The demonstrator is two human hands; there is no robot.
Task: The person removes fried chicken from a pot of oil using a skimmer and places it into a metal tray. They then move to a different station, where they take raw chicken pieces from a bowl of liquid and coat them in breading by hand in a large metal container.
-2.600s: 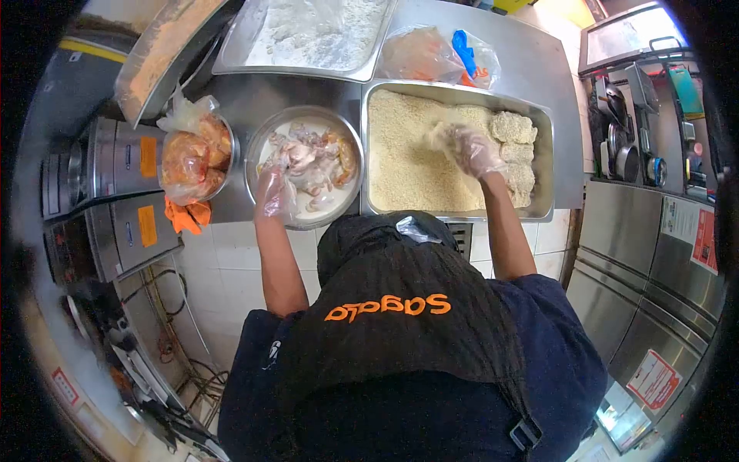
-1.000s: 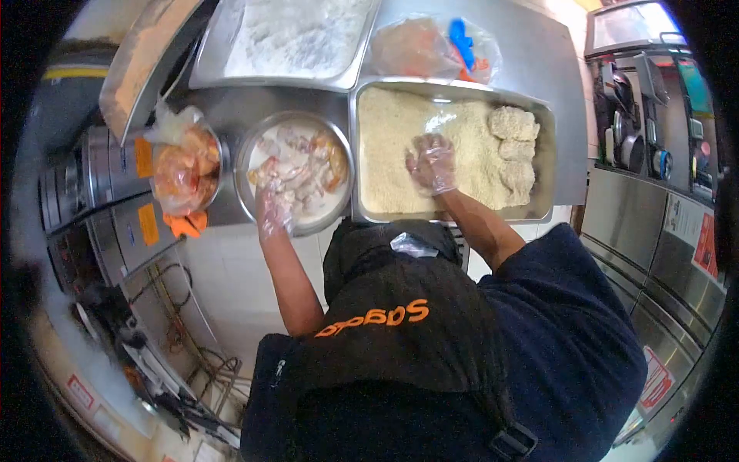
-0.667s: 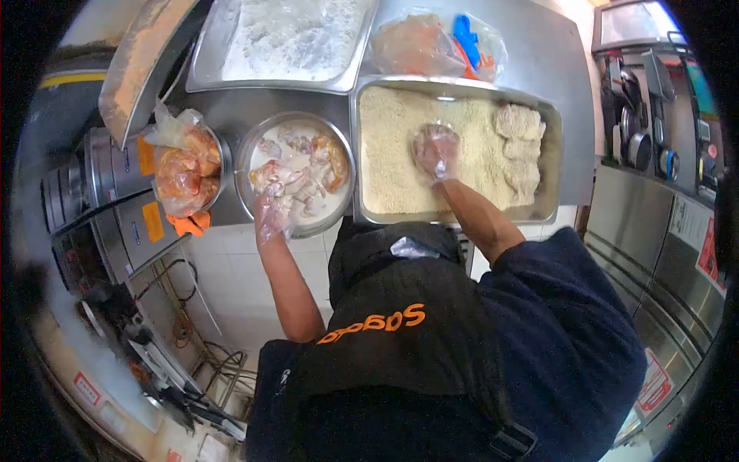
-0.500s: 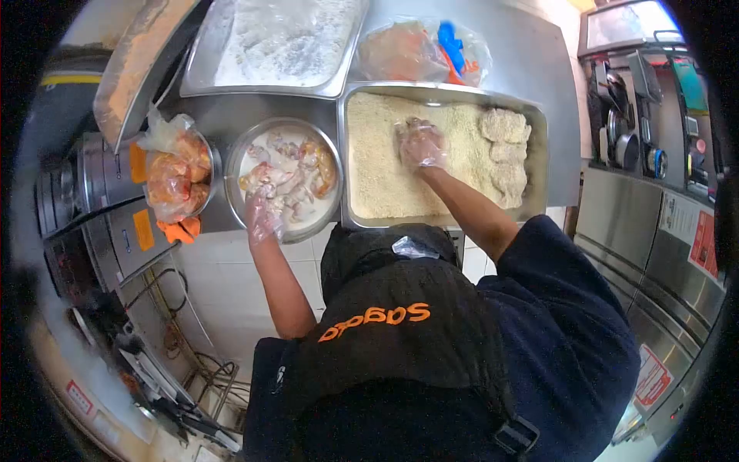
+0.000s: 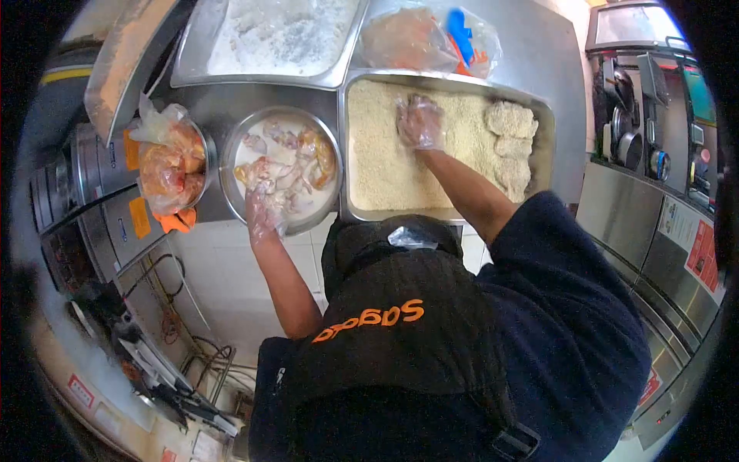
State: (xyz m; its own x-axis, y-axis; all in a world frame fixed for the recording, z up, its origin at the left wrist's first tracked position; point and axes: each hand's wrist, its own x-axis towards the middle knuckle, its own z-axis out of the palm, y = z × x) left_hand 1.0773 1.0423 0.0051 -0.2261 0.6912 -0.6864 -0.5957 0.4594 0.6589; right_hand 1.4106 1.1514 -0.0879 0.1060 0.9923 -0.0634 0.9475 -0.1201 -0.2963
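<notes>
My left hand (image 5: 265, 212), in a clear plastic glove, reaches over the near rim of a round metal bowl (image 5: 224, 173). Its fingers close around a piece of chicken (image 5: 265, 171) at the left of the bowl, their tips partly hidden. Other raw chicken pieces (image 5: 314, 158) lie there in white liquid. To the right stands a deep metal tray (image 5: 549, 154) of pale crumbs (image 5: 377, 173). My gloved right hand (image 5: 420, 123) rests in these crumbs with curled fingers; anything beneath it is hidden. Several crumb-coated pieces (image 5: 511, 150) line the tray's right side.
A metal tray (image 5: 178, 65) of white flour (image 5: 281, 38) stands behind the bowl. Left of the bowl is a container with bagged raw chicken (image 5: 173, 165). Plastic bags (image 5: 408, 38) lie behind the crumb tray. A tilted, crumb-dusted panel (image 5: 123, 65) rises at the far left.
The view has shifted slightly. My right hand sits a little farther back in the crumbs. My left hand stays at the near left of the bowl, among slightly shifted chicken pieces.
</notes>
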